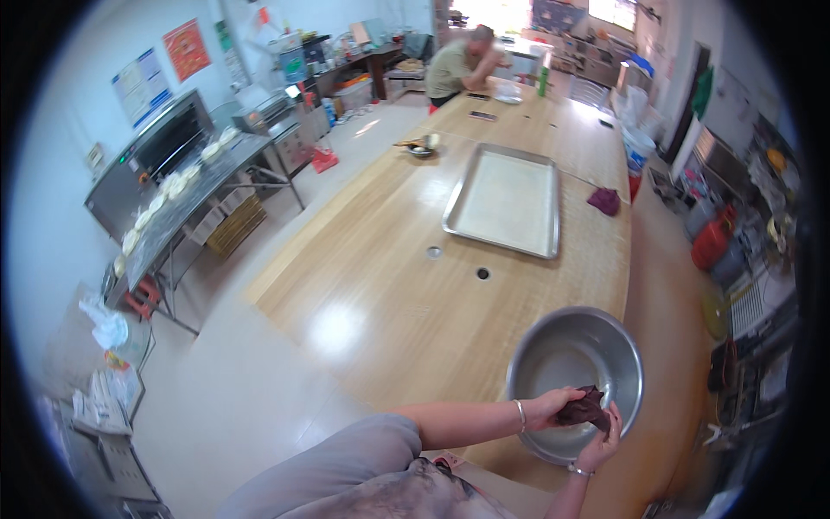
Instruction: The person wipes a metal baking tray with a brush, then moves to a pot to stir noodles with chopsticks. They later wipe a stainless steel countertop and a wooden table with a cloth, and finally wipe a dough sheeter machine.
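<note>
Over a large stainless steel basin [551,347] at the table's near right corner, both my hands grip a dark maroon cloth [585,409]. My left hand [551,407] pinches its left side between thumb and fingers. On the cloth's right side, my right hand [604,441] has hold of the lower edge. The cloth is bunched between them, above the basin's near part. Some light glints on the basin's inner wall, and whether it holds water I cannot tell.
A metal baking tray [502,201] lies mid-table, with a purple cloth [604,201] to its right. Beyond stand a small bowl [421,150], phones [482,116] and a green bottle [543,82]. A person [460,68] sits at the far left side. Dough pieces line a steel side table [188,201].
</note>
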`<state>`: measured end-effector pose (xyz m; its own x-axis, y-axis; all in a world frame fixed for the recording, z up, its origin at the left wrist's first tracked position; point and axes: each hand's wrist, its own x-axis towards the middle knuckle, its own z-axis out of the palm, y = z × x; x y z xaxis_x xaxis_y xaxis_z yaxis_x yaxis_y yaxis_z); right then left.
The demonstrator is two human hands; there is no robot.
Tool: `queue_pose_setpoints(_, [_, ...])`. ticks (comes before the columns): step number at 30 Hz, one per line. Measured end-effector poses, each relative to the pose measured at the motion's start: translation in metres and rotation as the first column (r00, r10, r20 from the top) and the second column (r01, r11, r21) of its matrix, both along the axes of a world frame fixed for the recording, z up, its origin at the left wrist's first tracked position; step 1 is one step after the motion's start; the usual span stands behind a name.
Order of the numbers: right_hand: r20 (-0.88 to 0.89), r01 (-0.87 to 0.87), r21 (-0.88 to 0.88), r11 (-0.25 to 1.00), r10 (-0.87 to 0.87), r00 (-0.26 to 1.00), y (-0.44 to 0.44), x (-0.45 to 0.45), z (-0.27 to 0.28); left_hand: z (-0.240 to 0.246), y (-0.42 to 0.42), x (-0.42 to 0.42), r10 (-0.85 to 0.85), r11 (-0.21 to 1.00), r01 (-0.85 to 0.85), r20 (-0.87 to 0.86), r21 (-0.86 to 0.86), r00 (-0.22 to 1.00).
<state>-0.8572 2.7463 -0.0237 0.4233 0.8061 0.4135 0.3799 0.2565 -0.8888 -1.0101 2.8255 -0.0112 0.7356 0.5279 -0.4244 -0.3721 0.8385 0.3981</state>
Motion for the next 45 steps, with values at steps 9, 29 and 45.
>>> queue_pose_setpoints(9, [-0.826, -0.417, 0.256, 0.872, 0.422, 0.375, -0.018, -0.257, 0.057, 0.018, -0.043, -0.288, 0.382, 0.909, -0.392, 0.090, 0.142, 0.920])
queue_pose_setpoints(29, [-0.868, -0.929, -0.096, 0.358, 0.427, 0.254, 0.115, -0.809, 0.026, 0.024, -0.108, -0.869, 0.709, 0.642, -0.073, -0.554, 0.764, 0.438])
queue_pose_setpoints(45, [-0.896, -0.871, 0.110, -0.478, 0.333, -0.295, 0.094, -1.431, 0.041, 0.045, -0.227, -1.353, 0.971, -0.147, -0.919, 0.230, 0.366, -0.064])
